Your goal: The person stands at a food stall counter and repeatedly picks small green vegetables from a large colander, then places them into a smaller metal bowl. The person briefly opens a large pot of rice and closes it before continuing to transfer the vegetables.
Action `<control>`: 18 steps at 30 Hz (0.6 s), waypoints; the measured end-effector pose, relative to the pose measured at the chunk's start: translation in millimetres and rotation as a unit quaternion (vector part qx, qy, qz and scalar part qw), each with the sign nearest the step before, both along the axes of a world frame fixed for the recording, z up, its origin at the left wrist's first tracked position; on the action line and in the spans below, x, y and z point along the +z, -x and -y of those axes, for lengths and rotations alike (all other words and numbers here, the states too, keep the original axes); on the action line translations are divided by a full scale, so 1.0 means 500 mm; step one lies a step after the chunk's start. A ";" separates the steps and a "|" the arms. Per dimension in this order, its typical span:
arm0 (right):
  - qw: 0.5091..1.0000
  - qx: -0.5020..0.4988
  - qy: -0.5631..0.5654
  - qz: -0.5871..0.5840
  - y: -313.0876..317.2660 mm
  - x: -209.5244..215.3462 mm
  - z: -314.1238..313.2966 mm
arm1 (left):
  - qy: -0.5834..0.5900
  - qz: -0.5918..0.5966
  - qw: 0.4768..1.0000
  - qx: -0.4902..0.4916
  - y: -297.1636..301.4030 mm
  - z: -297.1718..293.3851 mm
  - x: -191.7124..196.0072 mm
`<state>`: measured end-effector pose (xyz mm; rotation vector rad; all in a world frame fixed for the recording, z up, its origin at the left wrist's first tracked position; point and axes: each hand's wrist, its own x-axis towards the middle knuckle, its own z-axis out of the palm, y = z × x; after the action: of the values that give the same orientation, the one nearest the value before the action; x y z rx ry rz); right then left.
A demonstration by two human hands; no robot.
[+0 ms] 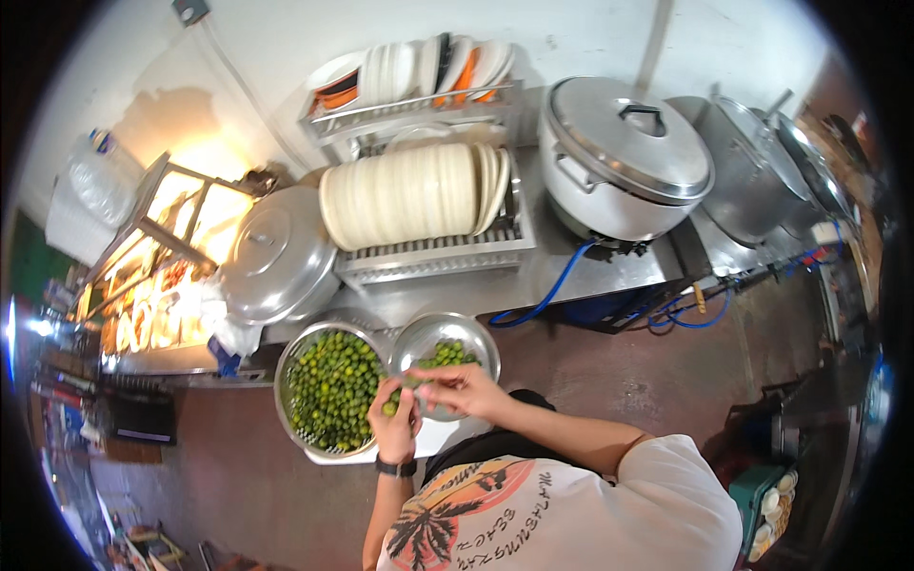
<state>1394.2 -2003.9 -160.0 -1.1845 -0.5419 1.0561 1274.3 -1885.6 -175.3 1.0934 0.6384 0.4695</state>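
Observation:
My left hand point(395, 423), with a dark watch on its wrist, is curled around small green limes, calamansi by their look. Its fingertips meet those of my right hand point(464, 390), which is pinched closed over the smaller bowl; what lies between the right fingertips is too small to make out. To the left of my hands is a metal colander point(283, 381) nearly full of green and yellowish limes point(328, 390). Touching it on the right, a shallower metal bowl point(488, 352) holds a smaller heap of limes point(449, 353), partly covered by my right hand.
A white surface point(443, 436) lies under both containers. Behind them runs a steel counter point(400, 303) with a lidded pot point(276, 257), a dish rack point(438, 266) of plates, a large rice cooker point(624, 162) and a tall pot point(752, 171). A lit food case point(171, 257) stands left.

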 end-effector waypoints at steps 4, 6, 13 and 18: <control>0.983 -0.005 0.119 -0.139 -0.040 -0.125 -0.008 | 0.224 0.035 0.974 0.026 0.003 -0.031 -0.055; 0.964 -0.017 0.175 -0.200 -0.051 -0.193 -0.004 | 0.312 0.039 0.949 0.029 0.018 -0.043 -0.056; 0.959 0.006 0.178 -0.222 -0.042 -0.197 -0.009 | 0.327 0.047 0.942 -0.060 0.039 -0.045 -0.014; 0.998 0.056 -0.009 -0.037 -0.022 0.010 -0.004 | 0.170 0.044 0.983 -0.060 0.035 -0.016 0.036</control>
<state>1405.1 -2002.0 -155.0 -1.1063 -0.5633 1.1830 1256.8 -1877.8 -157.2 0.7779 0.5479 0.2899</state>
